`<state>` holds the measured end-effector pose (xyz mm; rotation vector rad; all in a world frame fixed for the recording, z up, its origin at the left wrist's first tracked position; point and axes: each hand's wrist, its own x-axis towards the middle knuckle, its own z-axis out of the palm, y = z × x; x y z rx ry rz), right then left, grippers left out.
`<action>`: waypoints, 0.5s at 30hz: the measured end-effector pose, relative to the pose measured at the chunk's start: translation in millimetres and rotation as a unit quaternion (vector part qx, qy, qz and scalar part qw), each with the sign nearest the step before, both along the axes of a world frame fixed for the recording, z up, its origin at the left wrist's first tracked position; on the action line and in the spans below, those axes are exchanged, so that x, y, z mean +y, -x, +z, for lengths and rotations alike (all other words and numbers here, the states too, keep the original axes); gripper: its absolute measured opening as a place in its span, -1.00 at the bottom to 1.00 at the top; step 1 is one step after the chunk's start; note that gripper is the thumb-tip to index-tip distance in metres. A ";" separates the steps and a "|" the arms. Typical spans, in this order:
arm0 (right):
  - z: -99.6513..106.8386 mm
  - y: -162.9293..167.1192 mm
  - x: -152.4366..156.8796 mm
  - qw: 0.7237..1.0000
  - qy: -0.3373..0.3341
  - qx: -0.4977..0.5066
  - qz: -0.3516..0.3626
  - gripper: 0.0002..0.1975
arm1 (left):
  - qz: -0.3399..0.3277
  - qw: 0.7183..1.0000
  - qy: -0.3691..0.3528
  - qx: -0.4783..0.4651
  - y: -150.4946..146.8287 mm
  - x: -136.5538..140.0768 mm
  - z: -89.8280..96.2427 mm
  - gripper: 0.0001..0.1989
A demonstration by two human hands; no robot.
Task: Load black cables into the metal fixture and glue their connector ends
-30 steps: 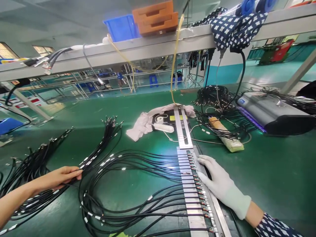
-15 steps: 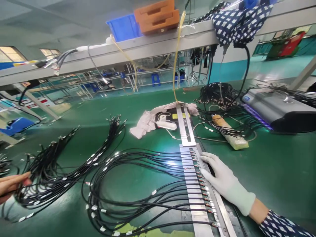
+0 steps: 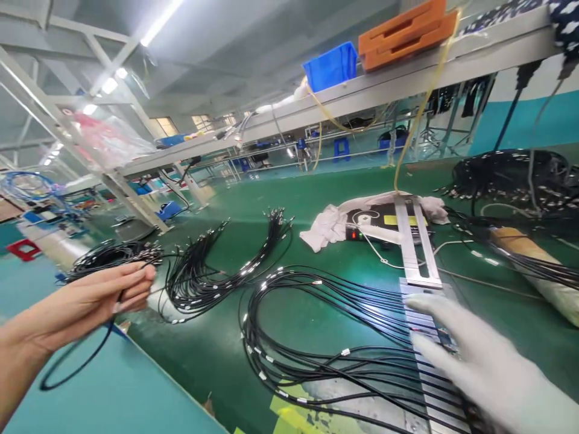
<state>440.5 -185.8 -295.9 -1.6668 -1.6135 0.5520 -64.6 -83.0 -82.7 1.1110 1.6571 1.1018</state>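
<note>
My left hand (image 3: 106,295), bare, pinches a thin black cable (image 3: 85,366). The cable hangs below the fingers in a loop, off the bench edge. My right hand (image 3: 484,355), in a white glove and slightly blurred, reaches over a slotted metal fixture (image 3: 427,361) with thumb and forefinger apart. Several black cables (image 3: 253,316) run in a curved bundle into the fixture's slots; their far ends are partly hidden behind the glove. Right of the left hand lie a bunch of loose cables (image 3: 185,277) and more cables with white labels (image 3: 244,274).
A slotted metal bracket (image 3: 427,250) stretches beyond the fixture, near a pink cloth (image 3: 325,224) and a black device (image 3: 382,215). Coiled cables (image 3: 108,256) lie far left. A paper-wrapped roll (image 3: 538,265) lies right. Overhead, a shelf carries a blue bin (image 3: 332,65) and orange trays (image 3: 407,36).
The view has swung left, so the bench things appear further right. My left hand now shows away from the cable bunch with a cable pinched in it. The right hand stays by the fixture.
</note>
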 end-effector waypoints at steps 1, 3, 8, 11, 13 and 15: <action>17.2 27.6 3.0 0.992 0.068 0.084 0.065 -0.45 | -0.062 0.997 0.009 -0.044 -18.0 -9.7 -1.2 -0.85; 43.4 88.3 9.9 0.923 0.189 0.266 0.203 -0.35 | -0.163 0.980 0.012 -0.111 -59.6 -31.5 -12.5 -0.83; 64.5 189.0 32.7 0.587 0.432 0.578 0.368 -0.25 | -0.253 0.941 0.052 -0.218 -137.4 -75.2 -49.2 -0.77; 77.5 170.4 29.0 0.560 0.315 0.677 0.359 -0.51 | -0.194 0.946 0.048 -0.256 -130.0 -70.1 -53.3 -0.84; 88.8 131.7 11.2 0.594 0.244 0.679 0.356 -0.54 | -0.102 0.947 0.005 -0.305 -109.9 -50.5 -55.4 -0.94; 96.7 85.8 -15.6 0.680 0.189 0.631 0.323 -0.47 | -0.001 0.925 -0.043 -0.378 -90.0 -24.5 -65.6 -0.90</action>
